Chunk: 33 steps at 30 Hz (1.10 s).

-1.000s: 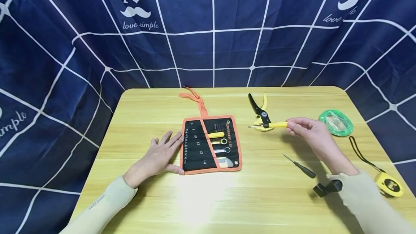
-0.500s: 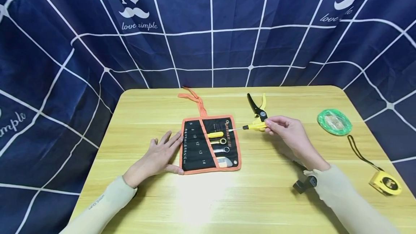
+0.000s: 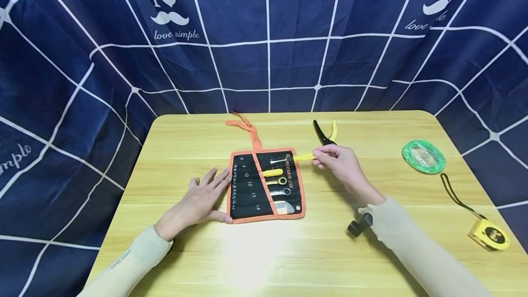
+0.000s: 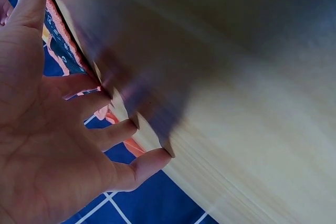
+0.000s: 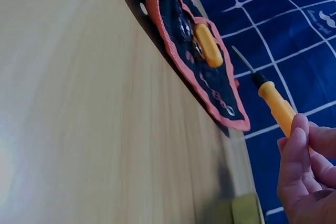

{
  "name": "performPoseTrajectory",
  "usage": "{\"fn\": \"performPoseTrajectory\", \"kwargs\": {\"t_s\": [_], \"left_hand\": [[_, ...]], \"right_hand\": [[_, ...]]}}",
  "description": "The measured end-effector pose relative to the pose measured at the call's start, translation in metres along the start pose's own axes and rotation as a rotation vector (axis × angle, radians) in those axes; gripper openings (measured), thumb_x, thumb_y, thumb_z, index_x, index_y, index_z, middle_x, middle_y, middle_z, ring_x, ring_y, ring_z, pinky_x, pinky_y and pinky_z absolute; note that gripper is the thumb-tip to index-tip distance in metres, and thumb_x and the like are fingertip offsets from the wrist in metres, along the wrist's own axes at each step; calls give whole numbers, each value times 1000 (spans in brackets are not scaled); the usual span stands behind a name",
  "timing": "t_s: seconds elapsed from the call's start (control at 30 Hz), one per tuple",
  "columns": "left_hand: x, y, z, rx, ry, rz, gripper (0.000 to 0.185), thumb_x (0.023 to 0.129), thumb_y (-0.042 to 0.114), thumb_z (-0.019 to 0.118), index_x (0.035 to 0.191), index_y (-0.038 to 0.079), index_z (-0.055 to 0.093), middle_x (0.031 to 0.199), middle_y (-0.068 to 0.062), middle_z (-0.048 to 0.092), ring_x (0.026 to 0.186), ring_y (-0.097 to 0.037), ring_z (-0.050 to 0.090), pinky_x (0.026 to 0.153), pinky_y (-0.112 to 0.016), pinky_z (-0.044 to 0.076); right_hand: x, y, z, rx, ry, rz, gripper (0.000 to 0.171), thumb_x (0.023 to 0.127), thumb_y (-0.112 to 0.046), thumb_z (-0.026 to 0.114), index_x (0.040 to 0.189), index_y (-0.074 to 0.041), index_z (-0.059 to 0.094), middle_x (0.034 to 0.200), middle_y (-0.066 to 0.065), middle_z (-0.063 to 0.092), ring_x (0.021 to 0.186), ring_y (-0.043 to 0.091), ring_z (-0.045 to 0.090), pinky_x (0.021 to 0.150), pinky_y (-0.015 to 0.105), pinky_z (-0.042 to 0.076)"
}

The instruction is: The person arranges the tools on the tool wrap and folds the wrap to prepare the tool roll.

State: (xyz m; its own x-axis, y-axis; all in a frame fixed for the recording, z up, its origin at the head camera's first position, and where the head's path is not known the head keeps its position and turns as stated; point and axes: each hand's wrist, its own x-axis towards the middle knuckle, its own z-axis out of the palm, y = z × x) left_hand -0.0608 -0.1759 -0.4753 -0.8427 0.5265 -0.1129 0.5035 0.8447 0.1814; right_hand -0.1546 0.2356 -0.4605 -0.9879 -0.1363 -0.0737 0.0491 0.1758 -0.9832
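Right hand (image 3: 342,165) carried pinched screwdriver (image 3: 298,156) over tool roll (image 3: 266,184) holding wrenches, left hand (image 3: 202,200) flat, relaxed

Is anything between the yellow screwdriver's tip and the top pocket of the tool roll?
Nothing visible. The right hand pinches the yellow screwdriver with its tip already over the tool roll, above the yellow-handled tool stowed there. The left hand rests flat at the roll's left edge, out of the path.

Right hand (image 3: 342,165) holds yellow screwdriver (image 3: 298,157) over tool roll (image 3: 264,184).
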Motion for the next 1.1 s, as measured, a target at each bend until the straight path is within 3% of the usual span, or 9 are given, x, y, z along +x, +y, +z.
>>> {"fn": "performPoseTrajectory", "kwargs": {"t_s": [0.37,0.57,0.7,0.93,1.1], "left_hand": [[0,1,-2,2,1,1,120,83,71,82,168,-1,38,177,-18,29,157,-52,30,102,-78,39],[0,1,-2,0,16,9,119,83,70,82,168,-1,38,177,-18,28,157,-52,30,101,-78,39],[0,1,-2,-3,18,13,119,83,70,82,168,-1,38,177,-18,29,157,-53,30,101,-78,39],[0,1,-2,-9,22,16,119,83,71,82,167,-2,39,177,-19,29,156,-53,30,100,-80,39],[-2,1,-2,-11,18,4,120,82,71,81,167,-1,38,176,-19,29,156,-53,30,101,-81,38]], "right_hand": [[16,10,22,-26,-54,45,32,105,-7,74,126,17,71,96,21,80,80,10,77,74,22,60],[24,17,29,-8,-82,69,31,106,-8,73,125,16,71,95,19,81,80,10,78,75,23,61],[25,19,38,-13,-115,44,29,106,-7,73,124,15,72,96,20,80,80,11,78,74,24,61],[28,19,50,-185,-108,-38,25,102,-16,80,115,5,81,96,13,80,78,12,70,71,22,58],[30,17,57,-185,-142,-50,21,102,-10,80,114,7,81,95,14,81,78,10,71,71,22,57]]}}
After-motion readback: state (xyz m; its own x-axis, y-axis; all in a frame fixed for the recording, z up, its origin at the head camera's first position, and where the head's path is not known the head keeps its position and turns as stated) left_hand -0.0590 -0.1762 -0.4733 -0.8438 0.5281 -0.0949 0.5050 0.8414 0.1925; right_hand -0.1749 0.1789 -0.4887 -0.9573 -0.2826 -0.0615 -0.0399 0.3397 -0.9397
